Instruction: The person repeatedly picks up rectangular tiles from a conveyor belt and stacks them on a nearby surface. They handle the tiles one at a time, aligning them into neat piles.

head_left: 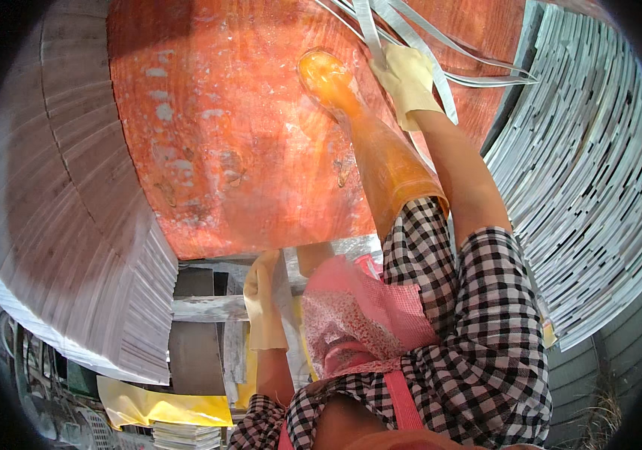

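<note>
One right hand (pixel 409 79), gloved, is gripping several flat grey strips (pixel 367 30) over one blotched red board (pixel 238 135); one gloved left hand (pixel 265 300) is curling, its hold unclear.

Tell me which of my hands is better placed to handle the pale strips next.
Right, I'd say: your right hand is already at the pale strips, while your left hand is well away, down by the red surface's near edge.
</note>
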The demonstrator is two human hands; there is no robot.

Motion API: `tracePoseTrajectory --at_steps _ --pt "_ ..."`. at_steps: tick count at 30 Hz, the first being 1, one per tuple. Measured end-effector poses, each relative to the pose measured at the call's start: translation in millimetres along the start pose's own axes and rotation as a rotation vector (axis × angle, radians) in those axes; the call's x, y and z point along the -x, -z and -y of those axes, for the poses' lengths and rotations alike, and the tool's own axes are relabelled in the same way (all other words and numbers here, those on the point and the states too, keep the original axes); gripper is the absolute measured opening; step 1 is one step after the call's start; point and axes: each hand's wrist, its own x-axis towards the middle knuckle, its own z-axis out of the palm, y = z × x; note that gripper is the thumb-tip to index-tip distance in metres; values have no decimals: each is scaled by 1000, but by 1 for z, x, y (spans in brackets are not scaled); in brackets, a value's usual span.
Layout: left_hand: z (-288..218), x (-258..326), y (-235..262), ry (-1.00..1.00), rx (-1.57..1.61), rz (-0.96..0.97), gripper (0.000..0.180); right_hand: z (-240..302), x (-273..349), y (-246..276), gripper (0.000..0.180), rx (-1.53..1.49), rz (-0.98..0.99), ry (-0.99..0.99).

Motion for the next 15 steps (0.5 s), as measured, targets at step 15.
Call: tracePoseTrajectory --at_steps 15 --pt "6 -8 -4 47 -53 16 52 -144 -21 138 35 -102 8 -184"
